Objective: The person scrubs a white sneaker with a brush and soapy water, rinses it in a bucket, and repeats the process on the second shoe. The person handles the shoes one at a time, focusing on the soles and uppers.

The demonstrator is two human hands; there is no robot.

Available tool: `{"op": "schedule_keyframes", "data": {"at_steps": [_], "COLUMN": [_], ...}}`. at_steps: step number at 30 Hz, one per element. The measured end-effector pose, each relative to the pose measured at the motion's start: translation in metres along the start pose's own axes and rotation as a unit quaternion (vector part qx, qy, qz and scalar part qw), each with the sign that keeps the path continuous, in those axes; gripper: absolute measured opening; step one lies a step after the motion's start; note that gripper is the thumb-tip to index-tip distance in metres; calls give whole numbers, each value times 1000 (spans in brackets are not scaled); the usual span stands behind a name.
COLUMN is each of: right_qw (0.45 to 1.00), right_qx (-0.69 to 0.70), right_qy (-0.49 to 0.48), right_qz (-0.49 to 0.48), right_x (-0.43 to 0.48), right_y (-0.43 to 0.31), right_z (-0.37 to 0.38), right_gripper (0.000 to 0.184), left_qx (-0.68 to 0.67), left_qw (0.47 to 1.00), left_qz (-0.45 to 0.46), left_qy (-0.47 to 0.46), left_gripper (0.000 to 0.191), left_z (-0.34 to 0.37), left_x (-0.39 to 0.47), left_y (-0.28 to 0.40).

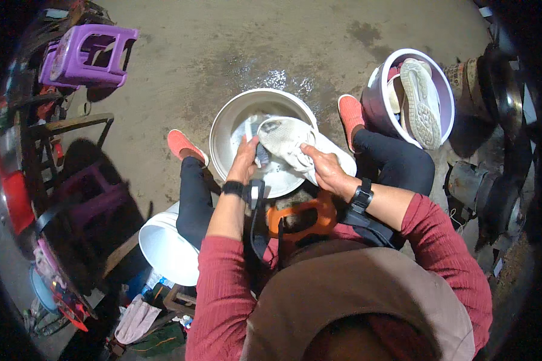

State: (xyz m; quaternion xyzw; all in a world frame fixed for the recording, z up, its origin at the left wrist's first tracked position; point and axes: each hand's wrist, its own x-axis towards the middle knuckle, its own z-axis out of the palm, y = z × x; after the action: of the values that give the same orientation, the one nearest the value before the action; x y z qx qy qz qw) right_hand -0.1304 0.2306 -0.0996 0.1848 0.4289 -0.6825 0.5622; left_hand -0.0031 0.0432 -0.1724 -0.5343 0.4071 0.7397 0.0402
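A white mesh sneaker (285, 139) is held over a round metal basin (219, 135), its toe pointing to the upper left. My right hand (329, 169) grips it near the laces, with the thumb on top. My left hand (245, 155) is shut on a brush (259, 149), whose bluish bristles lie beside the sneaker's toe; the fingers partly hide its handle. Water with some foam shows in the bottom of the basin. Below the hands, between the knees, is an orange plastic object (298, 216).
A purple-white bucket (375, 97) at the upper right holds shoes, one sole (420, 104) facing up. Purple plastic stools (90, 56) stand upper left. A white bucket (169, 248) lies tilted by the left leg. The concrete floor (198, 49) is wet beyond the basin.
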Motion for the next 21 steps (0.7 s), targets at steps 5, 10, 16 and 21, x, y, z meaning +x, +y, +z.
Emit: {"op": "schedule_keyframes", "data": {"at_steps": [5,10,16,21], "right_qw": [935,910,933,923], "right_qx": [-309,-384,-354,-380], "right_qy": [11,13,28,55], "right_qz": [-173,-153,-57,-19], "right_x": [0,-3,2,3], "right_y": [18,23,17,18], "right_z": [2,3,1,3], "right_gripper": [55,58,61,71], "left_qx": [133,406,485,415], "left_qw": [931,816,827,809], "left_qz": [315,336,205,282], "left_qy": [124,237,198,307], "left_gripper": [60,62,67,64], "left_z": [31,69,91,90], "left_x": [-88,-107,-99,-94], "left_y": [4,24,31,24]}}
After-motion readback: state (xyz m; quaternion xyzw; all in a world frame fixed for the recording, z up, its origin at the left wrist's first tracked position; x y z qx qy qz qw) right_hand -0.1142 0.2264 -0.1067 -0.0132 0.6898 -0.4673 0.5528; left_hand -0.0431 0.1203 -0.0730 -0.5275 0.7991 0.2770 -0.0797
